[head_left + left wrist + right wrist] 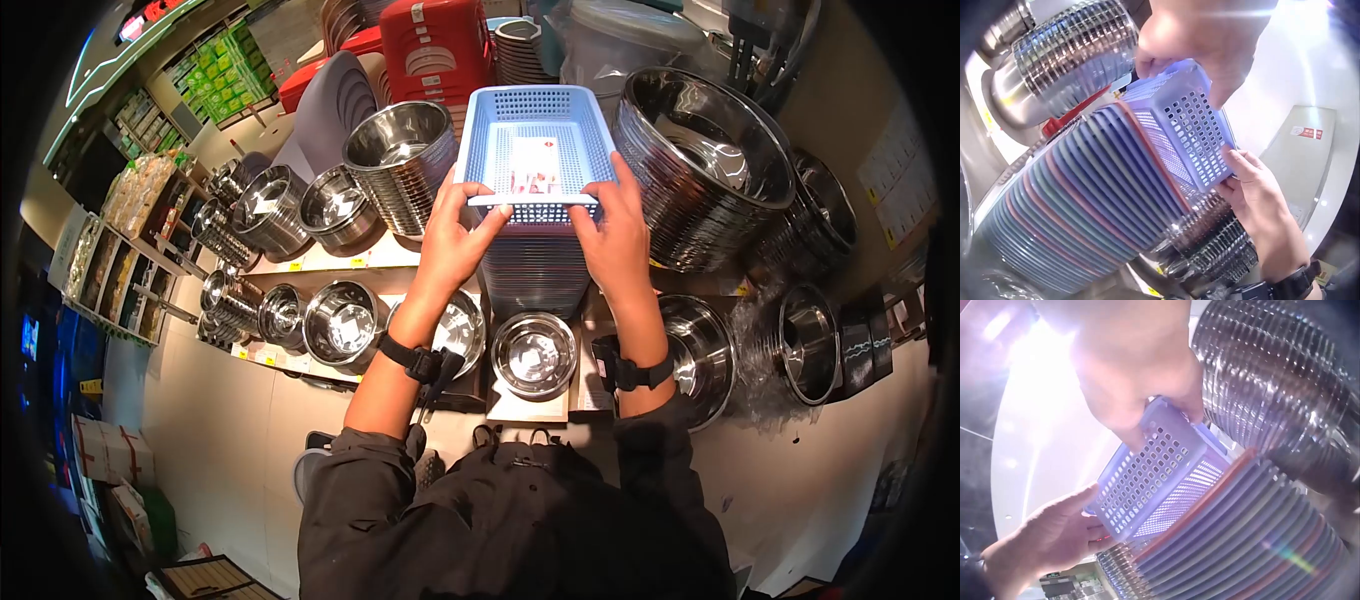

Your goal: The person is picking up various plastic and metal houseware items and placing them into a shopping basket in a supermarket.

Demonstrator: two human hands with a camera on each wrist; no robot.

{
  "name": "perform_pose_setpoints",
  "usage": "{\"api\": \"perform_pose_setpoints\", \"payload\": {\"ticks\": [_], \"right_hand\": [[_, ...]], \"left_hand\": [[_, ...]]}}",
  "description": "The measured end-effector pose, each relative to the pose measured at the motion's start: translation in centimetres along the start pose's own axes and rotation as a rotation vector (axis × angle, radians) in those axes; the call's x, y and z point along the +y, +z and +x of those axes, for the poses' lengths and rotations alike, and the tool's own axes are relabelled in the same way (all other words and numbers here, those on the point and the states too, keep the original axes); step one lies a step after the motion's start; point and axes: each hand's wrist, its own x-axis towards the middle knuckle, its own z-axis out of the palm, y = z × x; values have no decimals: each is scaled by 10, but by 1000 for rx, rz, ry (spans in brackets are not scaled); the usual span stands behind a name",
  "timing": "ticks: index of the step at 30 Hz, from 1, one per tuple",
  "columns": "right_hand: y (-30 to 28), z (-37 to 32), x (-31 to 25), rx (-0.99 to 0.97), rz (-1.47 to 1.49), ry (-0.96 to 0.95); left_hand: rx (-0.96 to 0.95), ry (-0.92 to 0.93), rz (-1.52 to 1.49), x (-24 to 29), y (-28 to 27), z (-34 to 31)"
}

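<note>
A blue-violet plastic basket (480,140) with perforated walls and a paper label (536,165) inside sits over a tall stack of nested baskets (537,270). My left hand (458,235) grips its near left corner, thumb on the near rim. At the near right corner my right hand (612,235) holds the rim the same way. In the left wrist view the basket (1194,134) is tilted above the stack's red top rim (1154,156), its near end wall facing the camera. Both hands also show around the basket (1147,481) in the right wrist view.
Stacked steel basins (705,150) stand close on the right, and a steel pot stack (400,150) on the left. A single steel bowl (534,355) lies on the lower shelf in front. Red plastic stools (432,50) rise behind the basket.
</note>
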Motion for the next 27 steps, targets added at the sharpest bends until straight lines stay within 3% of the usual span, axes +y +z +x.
{"api": "perform_pose_setpoints", "payload": {"ticks": [2, 4, 6, 10, 12, 16, 20, 23, 25, 27], "right_hand": [[-10, -6, -15, 7, 73, -31], [-17, -15, -28, 128, 70, -273], [-24, -28, -48, 142, 130, -388], [-13, -63, -85, 11, 328, -506], [1, -84, -101, -55, 436, -516], [31, -131, -154, -225, 551, -502], [74, -189, -203, -475, 631, -479], [105, -237, -237, -612, 640, -419], [128, -268, -255, -742, 623, -319], [157, -296, -263, -782, 601, -358]], "left_hand": [[22, 18, -24, 33, -16, -7], [59, 31, -137, 75, -36, -22], [120, 122, 11, 85, -62, -48], [438, 88, 168, 117, -102, -114], [542, -1, 254, 131, -125, -153], [641, -364, 251, 161, -175, -242], [741, -487, 319, 180, -219, -330], [906, -614, 206, 180, -242, -405], [833, -901, 292, 171, -248, -470], [571, -1137, 228, 165, -256, -524]]}}
